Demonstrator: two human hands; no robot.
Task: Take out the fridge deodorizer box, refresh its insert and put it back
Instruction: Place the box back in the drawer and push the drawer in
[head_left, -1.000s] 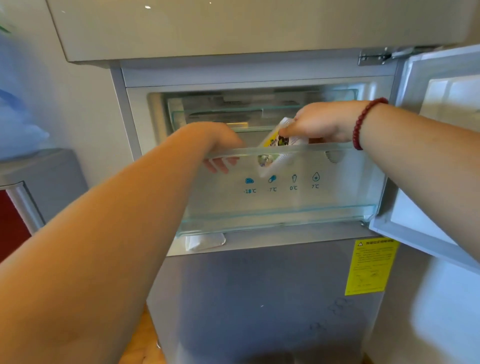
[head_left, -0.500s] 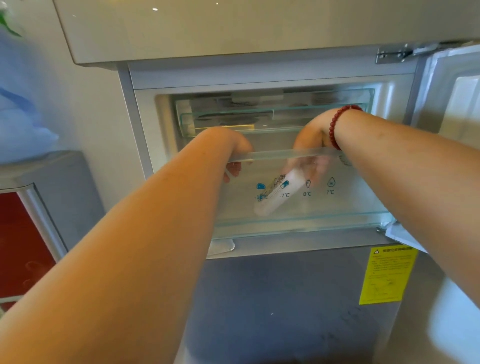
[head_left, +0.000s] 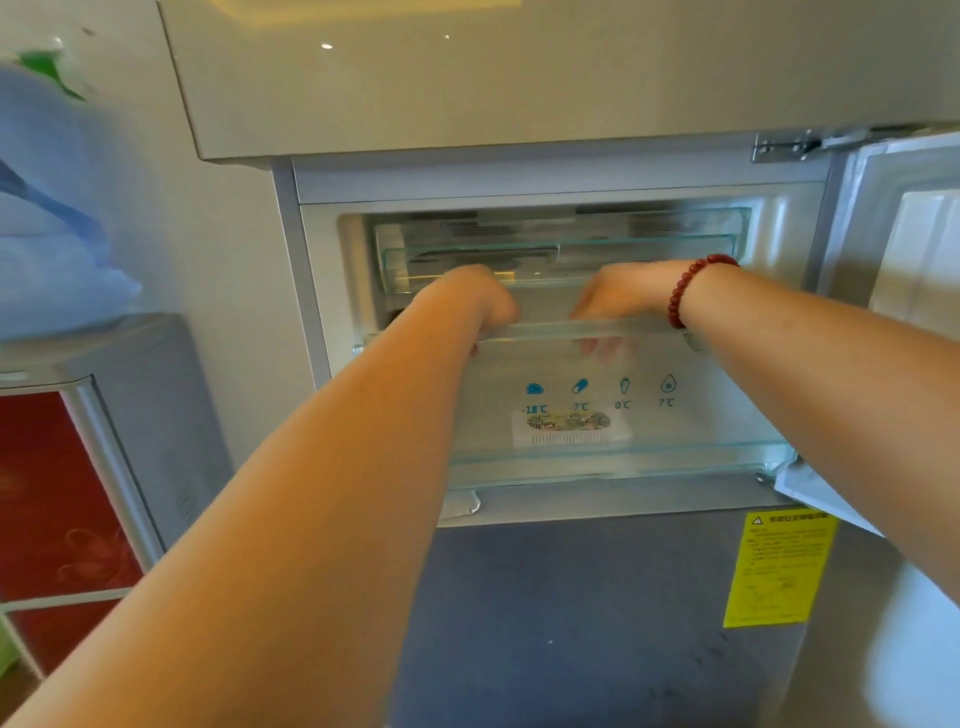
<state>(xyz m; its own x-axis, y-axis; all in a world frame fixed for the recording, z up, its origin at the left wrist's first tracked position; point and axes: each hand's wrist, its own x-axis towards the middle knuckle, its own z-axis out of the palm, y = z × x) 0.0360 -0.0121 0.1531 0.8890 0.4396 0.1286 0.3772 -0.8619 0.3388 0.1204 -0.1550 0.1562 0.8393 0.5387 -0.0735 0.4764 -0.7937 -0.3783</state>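
Observation:
The white deodorizer box (head_left: 570, 429), with a printed label and a row of vent slots, lies flat on the floor of the clear fridge drawer (head_left: 717, 415), seen through its front wall. My left hand (head_left: 480, 300) curls over the drawer's top rim near the left. My right hand (head_left: 618, 299), with a red bead bracelet at the wrist, grips the same rim near the middle; its fingertips show through the plastic. Neither hand touches the box.
The open middle door (head_left: 914, 249) of the fridge stands at the right. A clear shelf (head_left: 561, 254) sits above the drawer. The lower door carries a yellow sticker (head_left: 779, 569). A grey and red cabinet (head_left: 104, 467) stands at the left.
My right hand lowered the box into the drawer, let it go, and rose to grip the rim. The box now lies flat at the bottom. My left hand stayed on the rim.

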